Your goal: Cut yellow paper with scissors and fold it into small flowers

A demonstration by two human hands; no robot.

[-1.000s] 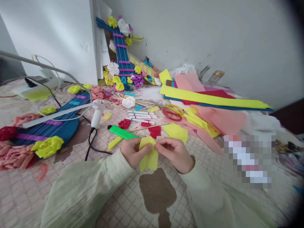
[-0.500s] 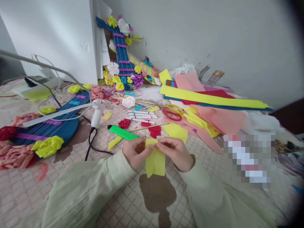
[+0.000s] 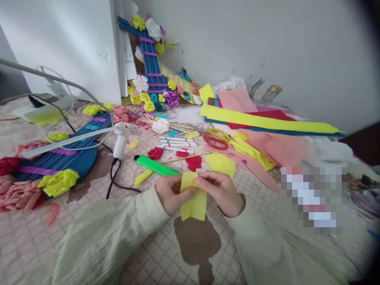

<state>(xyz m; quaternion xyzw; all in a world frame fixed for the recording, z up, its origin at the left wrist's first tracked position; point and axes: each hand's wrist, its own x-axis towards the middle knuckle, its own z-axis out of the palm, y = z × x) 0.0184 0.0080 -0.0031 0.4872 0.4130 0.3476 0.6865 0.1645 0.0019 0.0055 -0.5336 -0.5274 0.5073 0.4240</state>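
A piece of yellow crepe paper (image 3: 193, 206) hangs between my two hands, low in the middle of the view. My left hand (image 3: 171, 194) pinches it from the left, the thumb lying across its front. From the right, my right hand (image 3: 221, 192) pinches its upper edge with thumb and fingertips. The fingers behind the paper are hidden. Just beyond my hands lie a green utility knife (image 3: 157, 165) and a stack of yellow paper pieces (image 3: 220, 163). A red paper piece (image 3: 193, 162) and a thin wooden stick (image 3: 185, 158) rest near them.
On the left, a white glue gun (image 3: 119, 142) with a glue stick stands by a blue guitar-shaped craft (image 3: 86, 152) with paper flowers. Several markers (image 3: 177, 143), red-handled scissors (image 3: 215, 141) and long crepe strips (image 3: 267, 118) lie further back. A second blue guitar (image 3: 152, 65) leans behind.
My left thumb has shifted slightly down and right across the yellow paper. Both hands keep their pinch, and the paper stays nearly in place.
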